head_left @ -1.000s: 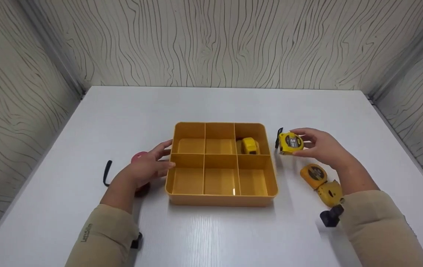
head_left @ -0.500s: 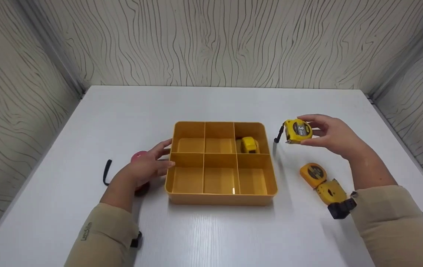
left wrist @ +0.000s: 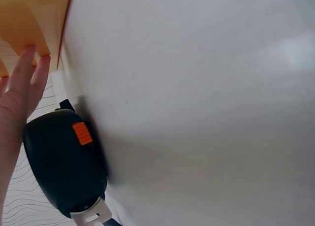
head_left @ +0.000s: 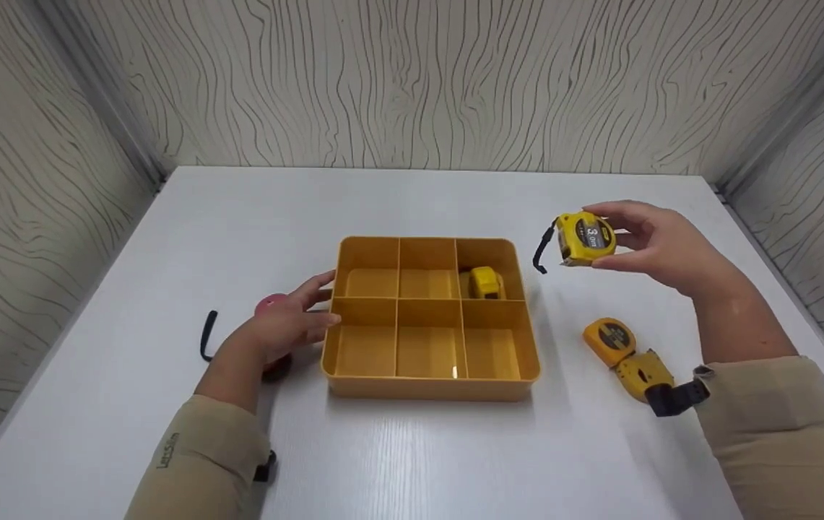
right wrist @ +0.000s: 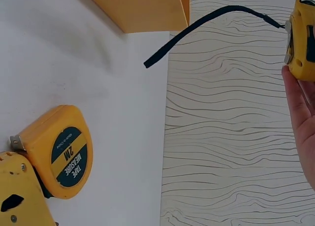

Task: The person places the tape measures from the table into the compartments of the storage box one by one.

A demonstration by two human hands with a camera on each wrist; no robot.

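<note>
My right hand (head_left: 661,245) pinches a yellow tape measure (head_left: 585,238) between thumb and fingers, raised over the table to the right of the box. A black wrist strap hangs from the tape measure. The yellow-orange divided box (head_left: 430,388) stands mid-table, with another yellow tape measure (head_left: 484,282) in its back right compartment. My left hand (head_left: 282,328) rests at the box's left side, its fingers (left wrist: 22,73) straight against the wall and the thumb tip at the rim. Beside that hand lies a dark tape measure (left wrist: 61,159) with an orange button.
Right of the box lie an orange tape measure (head_left: 610,341) and a worn yellow tape measure (head_left: 646,372), side by side. A pink rounded thing (head_left: 269,303) shows partly behind my left hand, with a black strap (head_left: 208,336) to its left. Wood-patterned panels (head_left: 426,87) surround the table.
My right hand has lifted the tape measure up, away from the box and slightly to the right; its strap swings below. My left hand and the box have stayed in place.
</note>
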